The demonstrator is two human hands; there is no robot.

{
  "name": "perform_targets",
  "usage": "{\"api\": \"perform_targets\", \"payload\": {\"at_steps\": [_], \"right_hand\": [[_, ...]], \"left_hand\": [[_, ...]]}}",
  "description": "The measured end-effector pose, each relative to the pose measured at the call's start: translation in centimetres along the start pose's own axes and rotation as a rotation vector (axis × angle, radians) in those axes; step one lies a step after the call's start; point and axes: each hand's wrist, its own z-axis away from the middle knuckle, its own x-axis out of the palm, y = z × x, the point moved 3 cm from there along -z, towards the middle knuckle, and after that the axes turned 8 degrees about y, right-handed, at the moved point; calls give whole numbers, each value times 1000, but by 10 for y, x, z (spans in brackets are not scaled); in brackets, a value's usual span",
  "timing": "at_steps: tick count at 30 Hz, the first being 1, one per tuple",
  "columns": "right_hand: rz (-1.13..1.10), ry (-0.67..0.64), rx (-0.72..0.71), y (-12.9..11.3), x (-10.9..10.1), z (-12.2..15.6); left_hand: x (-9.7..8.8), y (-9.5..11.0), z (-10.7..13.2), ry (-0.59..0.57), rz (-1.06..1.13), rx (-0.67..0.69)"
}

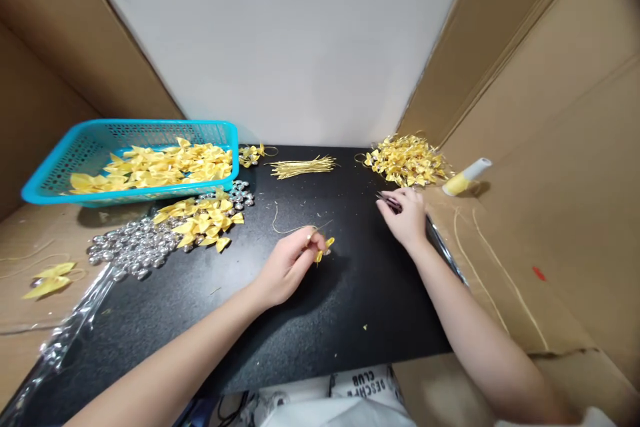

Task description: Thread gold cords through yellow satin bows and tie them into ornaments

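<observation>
My left hand (290,263) is closed in a pinch over the middle of the black table. Between its fingertips is a small yellow ribbon bow (325,250), partly covered by the fingers. A thin gold cord (278,227) runs out from that hand and curls on the tabletop to its left. Farther right, my right hand (407,217) is closed around small dark snips (391,202), whose pointed tips face left. The palm hides most of this tool. Just beyond the right hand lies a pile of yellow bows with cords (410,160).
A blue basket (55,163) of yellow bows stands back left. In front are loose bows (203,223) and silver beads (133,247). Cut gold cords (303,167) lie at the back. A white-and-yellow roll (467,177) stands right, beside cardboard walls (550,113). Another bow (50,280) lies far left.
</observation>
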Motion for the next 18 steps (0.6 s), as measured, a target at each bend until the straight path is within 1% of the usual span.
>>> {"api": "perform_targets", "payload": {"at_steps": [1,2,3,4,5,7,9,11,14,16,18], "right_hand": [[-179,-103,-79,-16,1,4],[-355,-274,-148,-34,4,11],[-487,-457,-204,-50,6,19],[-557,-586,-240,-65,9,27],[-576,-644,-262,-76,11,33],[-513,-656,-296,-88,16,41],[-420,-616,-308,-91,19,46],[-333,-530,-278,-87,18,47],[-218,-398,-212,-81,12,48],[-164,-361,-187,-78,8,45],[-112,-338,-147,-71,3,32]], "left_hand": [[0,0,0,-19,-69,47],[0,0,0,-35,-122,76],[0,0,0,-43,-159,101],[0,0,0,-52,-188,126],[0,0,-1,-48,-209,154],[-1,0,-1,-61,-216,191],[-2,0,-1,-72,-208,215],[-2,0,-1,-95,-199,234],[2,-1,1,-183,-193,230],[7,-5,3,-228,-183,197],[8,-10,4,-209,-193,164]]}}
